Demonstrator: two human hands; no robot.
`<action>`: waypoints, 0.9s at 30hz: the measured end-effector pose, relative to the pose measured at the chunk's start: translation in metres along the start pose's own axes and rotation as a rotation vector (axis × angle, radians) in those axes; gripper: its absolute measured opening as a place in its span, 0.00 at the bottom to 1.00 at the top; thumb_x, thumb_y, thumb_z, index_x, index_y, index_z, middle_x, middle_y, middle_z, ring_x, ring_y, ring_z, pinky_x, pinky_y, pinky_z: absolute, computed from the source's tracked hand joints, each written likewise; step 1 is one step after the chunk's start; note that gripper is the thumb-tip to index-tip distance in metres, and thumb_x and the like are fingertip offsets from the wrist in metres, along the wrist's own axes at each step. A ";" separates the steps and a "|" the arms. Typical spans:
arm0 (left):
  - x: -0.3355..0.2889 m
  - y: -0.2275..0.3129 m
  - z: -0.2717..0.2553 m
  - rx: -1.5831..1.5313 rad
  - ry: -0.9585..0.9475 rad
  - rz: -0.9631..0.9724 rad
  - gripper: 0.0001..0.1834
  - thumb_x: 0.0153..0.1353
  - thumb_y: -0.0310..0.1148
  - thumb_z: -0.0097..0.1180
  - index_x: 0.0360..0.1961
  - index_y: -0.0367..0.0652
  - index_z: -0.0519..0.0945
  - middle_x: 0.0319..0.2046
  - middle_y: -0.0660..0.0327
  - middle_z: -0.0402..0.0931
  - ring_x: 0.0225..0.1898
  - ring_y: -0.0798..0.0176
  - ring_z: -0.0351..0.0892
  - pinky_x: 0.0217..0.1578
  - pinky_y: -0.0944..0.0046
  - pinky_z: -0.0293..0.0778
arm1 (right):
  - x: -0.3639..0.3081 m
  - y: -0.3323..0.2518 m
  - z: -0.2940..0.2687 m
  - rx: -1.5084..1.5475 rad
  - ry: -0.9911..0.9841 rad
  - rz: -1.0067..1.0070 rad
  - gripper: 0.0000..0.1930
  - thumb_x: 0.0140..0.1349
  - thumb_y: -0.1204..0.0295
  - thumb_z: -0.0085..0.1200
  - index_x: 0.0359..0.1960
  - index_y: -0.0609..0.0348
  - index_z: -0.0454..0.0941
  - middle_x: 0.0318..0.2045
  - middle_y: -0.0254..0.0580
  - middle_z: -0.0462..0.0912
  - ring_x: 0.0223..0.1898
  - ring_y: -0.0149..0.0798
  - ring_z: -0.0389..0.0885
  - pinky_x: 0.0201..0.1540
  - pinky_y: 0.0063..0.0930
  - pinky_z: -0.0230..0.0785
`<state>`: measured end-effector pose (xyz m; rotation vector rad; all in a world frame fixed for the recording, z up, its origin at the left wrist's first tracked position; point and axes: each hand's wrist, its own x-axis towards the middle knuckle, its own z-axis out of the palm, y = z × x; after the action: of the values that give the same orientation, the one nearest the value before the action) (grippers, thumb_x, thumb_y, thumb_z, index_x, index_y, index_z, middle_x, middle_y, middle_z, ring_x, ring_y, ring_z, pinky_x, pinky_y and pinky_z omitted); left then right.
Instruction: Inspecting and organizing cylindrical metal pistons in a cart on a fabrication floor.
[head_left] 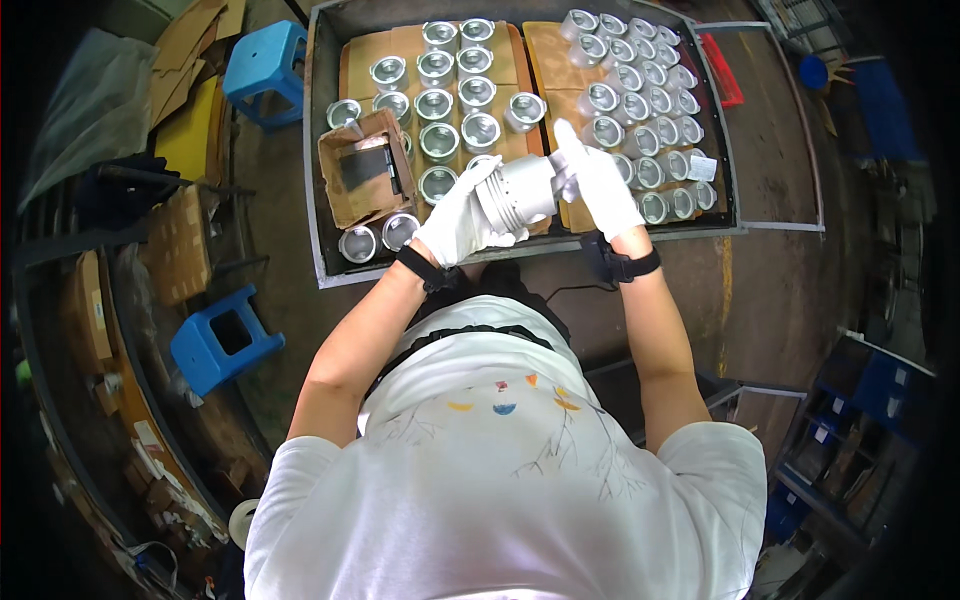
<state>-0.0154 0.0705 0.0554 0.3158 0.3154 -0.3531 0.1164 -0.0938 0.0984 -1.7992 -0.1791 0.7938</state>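
White-gloved left hand (457,224) grips round silver metal piston (518,192)
Beside it, white-gloved right hand (600,184) touches the piston; can't tell if gripping.

a workshop; metal pistons (438,142) in rows across the upper centre; blue bins (886,386) shelved at lower right

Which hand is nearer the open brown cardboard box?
Left. The white-gloved left hand is to the right of the box; the white-gloved right hand is farther right, past the silver cylindrical metal piston.
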 end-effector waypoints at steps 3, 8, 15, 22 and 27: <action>-0.001 0.004 -0.004 0.046 0.009 0.043 0.23 0.69 0.48 0.53 0.57 0.45 0.73 0.47 0.59 0.80 0.45 0.56 0.84 0.38 0.55 0.83 | -0.009 -0.004 -0.007 0.005 0.119 0.011 0.29 0.66 0.42 0.53 0.28 0.60 0.82 0.20 0.35 0.81 0.20 0.27 0.77 0.25 0.18 0.67; 0.011 -0.001 -0.018 0.167 0.082 0.353 0.25 0.67 0.44 0.57 0.59 0.41 0.70 0.51 0.54 0.78 0.50 0.56 0.82 0.51 0.56 0.79 | -0.015 0.012 -0.018 -0.001 0.104 0.029 0.30 0.67 0.43 0.53 0.29 0.63 0.82 0.22 0.39 0.83 0.21 0.27 0.76 0.26 0.18 0.67; 0.006 0.016 -0.014 0.058 0.031 0.293 0.26 0.70 0.49 0.49 0.59 0.42 0.72 0.53 0.51 0.78 0.50 0.50 0.82 0.45 0.50 0.81 | -0.025 0.020 -0.023 -0.030 0.071 0.065 0.30 0.68 0.44 0.50 0.28 0.63 0.83 0.25 0.39 0.86 0.23 0.26 0.76 0.28 0.19 0.66; 0.008 0.011 -0.024 -0.262 0.151 0.104 0.29 0.69 0.57 0.42 0.57 0.45 0.73 0.49 0.51 0.79 0.39 0.47 0.82 0.30 0.48 0.82 | -0.023 0.016 -0.024 -0.030 0.065 0.072 0.28 0.69 0.46 0.51 0.30 0.62 0.84 0.25 0.38 0.86 0.24 0.25 0.74 0.29 0.19 0.65; 0.013 0.012 -0.019 -0.117 0.105 0.120 0.30 0.70 0.57 0.39 0.56 0.41 0.73 0.44 0.46 0.81 0.31 0.47 0.84 0.24 0.55 0.81 | -0.024 0.011 -0.028 -0.040 0.061 0.061 0.27 0.69 0.47 0.52 0.28 0.61 0.84 0.27 0.38 0.86 0.25 0.25 0.76 0.29 0.20 0.65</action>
<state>-0.0042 0.0839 0.0370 0.2375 0.4161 -0.1992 0.1116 -0.1319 0.1037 -1.8722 -0.1011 0.7816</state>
